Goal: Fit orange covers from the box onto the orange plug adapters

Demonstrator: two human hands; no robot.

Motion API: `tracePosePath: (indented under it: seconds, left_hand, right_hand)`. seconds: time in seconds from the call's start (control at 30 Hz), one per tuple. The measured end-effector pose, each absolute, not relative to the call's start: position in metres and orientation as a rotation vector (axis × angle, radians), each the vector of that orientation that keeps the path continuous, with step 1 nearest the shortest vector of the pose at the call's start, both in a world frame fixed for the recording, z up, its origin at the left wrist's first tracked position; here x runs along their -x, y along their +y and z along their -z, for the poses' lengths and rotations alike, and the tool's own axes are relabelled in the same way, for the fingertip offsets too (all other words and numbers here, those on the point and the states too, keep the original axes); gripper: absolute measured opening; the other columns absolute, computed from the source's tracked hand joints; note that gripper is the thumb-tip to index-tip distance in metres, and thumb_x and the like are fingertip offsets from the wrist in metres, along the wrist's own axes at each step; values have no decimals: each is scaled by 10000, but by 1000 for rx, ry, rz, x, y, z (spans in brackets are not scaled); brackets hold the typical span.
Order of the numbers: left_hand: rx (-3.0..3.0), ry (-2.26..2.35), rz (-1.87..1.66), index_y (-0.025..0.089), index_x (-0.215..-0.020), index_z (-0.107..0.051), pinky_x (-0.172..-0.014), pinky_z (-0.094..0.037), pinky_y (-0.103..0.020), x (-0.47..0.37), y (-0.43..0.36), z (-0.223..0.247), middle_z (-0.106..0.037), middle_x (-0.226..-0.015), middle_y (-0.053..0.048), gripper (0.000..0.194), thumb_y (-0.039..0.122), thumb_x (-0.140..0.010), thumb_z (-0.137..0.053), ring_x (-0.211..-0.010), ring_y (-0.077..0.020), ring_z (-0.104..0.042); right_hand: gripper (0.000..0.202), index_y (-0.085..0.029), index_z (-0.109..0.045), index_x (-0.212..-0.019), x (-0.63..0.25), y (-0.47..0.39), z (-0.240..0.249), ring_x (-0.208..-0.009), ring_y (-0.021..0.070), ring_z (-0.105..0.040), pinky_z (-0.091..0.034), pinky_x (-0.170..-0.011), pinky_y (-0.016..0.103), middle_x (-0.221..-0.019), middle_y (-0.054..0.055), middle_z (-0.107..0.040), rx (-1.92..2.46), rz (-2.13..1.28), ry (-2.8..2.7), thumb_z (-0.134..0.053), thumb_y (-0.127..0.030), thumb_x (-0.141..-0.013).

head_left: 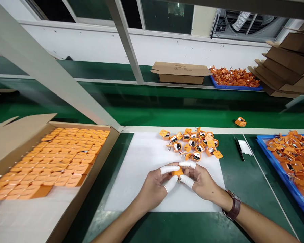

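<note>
Both my hands meet over a white sheet [131, 182] and grip one small orange plastic case [177, 172] between them. White covers wrap the thumb and index finger of each hand. My left hand [155, 184] pinches the case from the left. From the right, my right hand [201, 180] closes on it, with a small metal piece showing at its near edge. Just beyond my fingers lies a loose group of open orange cases [192, 143], with dark parts and wires inside and their lids hanging off.
At left stands a cardboard box [91, 175] with rows of closed orange cases [66, 158]. A blue tray [276, 162] of open cases is at right, near a black pen [239, 148]. One case [240, 122] lies beyond the ledge. A shelf holds a carton [181, 72] and another blue tray [235, 88].
</note>
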State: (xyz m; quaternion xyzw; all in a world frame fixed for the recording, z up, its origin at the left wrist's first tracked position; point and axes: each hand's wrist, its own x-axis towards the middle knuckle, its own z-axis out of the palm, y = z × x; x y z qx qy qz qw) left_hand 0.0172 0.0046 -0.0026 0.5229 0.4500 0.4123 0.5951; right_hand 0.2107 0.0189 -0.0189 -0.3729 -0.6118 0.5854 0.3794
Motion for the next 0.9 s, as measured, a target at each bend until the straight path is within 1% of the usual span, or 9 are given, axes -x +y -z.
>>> tracePosePath:
  seconds: [0.1, 0.23, 0.37, 0.53, 0.63, 0.7, 0.8, 0.87, 0.9]
  left_hand:
    - [-1323, 1127, -952, 206, -1093, -748, -947, -585, -386, -12, 7, 0, -738, -1178, -91, 275, 264, -827, -711, -1004, -247, -707]
    - [-1404, 1229, -871, 198, -1098, -746, -865, -587, -372, 1, 15, 2, -720, -1037, -92, 301, 326, -825, -730, -889, -223, -671]
    - [-1412, 1252, -858, 206, -1121, -742, -949, -560, -408, 10, 20, 6, -677, -1121, -112, 326, 407, -871, -686, -983, -249, -674]
    - [-1413, 1251, -869, 214, -1156, -724, -999, -529, -419, 11, 24, 5, -677, -1166, -117, 343, 440, -917, -627, -1083, -273, -662]
    - [-1406, 1262, -864, 207, -1120, -719, -1022, -504, -410, 14, 26, 0, -698, -1159, -110, 326, 446, -941, -589, -1115, -273, -653]
    - [-1462, 1312, -870, 204, -1109, -701, -956, -528, -381, 18, 26, -1, -705, -1098, -98, 314, 445, -950, -577, -1040, -252, -668]
    - [-1710, 1397, -822, 210, -1179, -635, -762, -546, -328, 21, 25, 0, -662, -1012, -67, 387, 436, -870, -696, -834, -204, -649]
    - [-1899, 1440, -768, 213, -1196, -597, -760, -540, -338, 20, 24, 4, -626, -1019, -61, 484, 426, -799, -775, -839, -208, -631]
    - [-1969, 1459, -750, 211, -1171, -594, -790, -539, -356, 18, 23, 6, -617, -1026, -66, 478, 424, -788, -784, -877, -222, -630]
  right_hand:
    - [386, -206, -579, -1277, -212, 16, 21, -715, 126, -572, -542, -728, 297, -795, -20, -588, 986, -1396, -1674, -629, -414, -955]
    - [406, -216, -543, -1360, -213, 14, 23, -809, 148, -625, -560, -780, 317, -922, 28, -655, 997, -1302, -1784, -599, -322, -972]
    - [377, -226, -546, -1341, -214, 13, 24, -796, 143, -627, -565, -758, 304, -985, 42, -653, 1003, -1205, -1842, -572, -227, -964]
    - [374, -234, -551, -1331, -215, 13, 25, -816, 150, -637, -572, -770, 314, -1027, 52, -645, 993, -1166, -1870, -558, -189, -960]
    - [362, -230, -567, -1316, -216, 14, 26, -818, 157, -641, -578, -784, 327, -1005, 54, -651, 990, -1162, -1870, -556, -183, -957]
    - [350, -226, -576, -1308, -216, 14, 28, -814, 160, -642, -582, -783, 332, -988, 55, -657, 984, -1162, -1871, -556, -188, -960]
    - [340, -216, -585, -1306, -216, 14, 30, -814, 167, -645, -587, -765, 331, -971, 58, -657, 987, -1147, -1870, -562, -211, -967]
    - [330, -217, -591, -1301, -215, 15, 30, -817, 167, -649, -592, -763, 331, -991, 63, -663, 983, -1133, -1869, -561, -222, -972]
    - [324, -220, -596, -1295, -215, 15, 30, -817, 165, -653, -596, -767, 331, -1007, 65, -667, 977, -1130, -1869, -558, -223, -974]
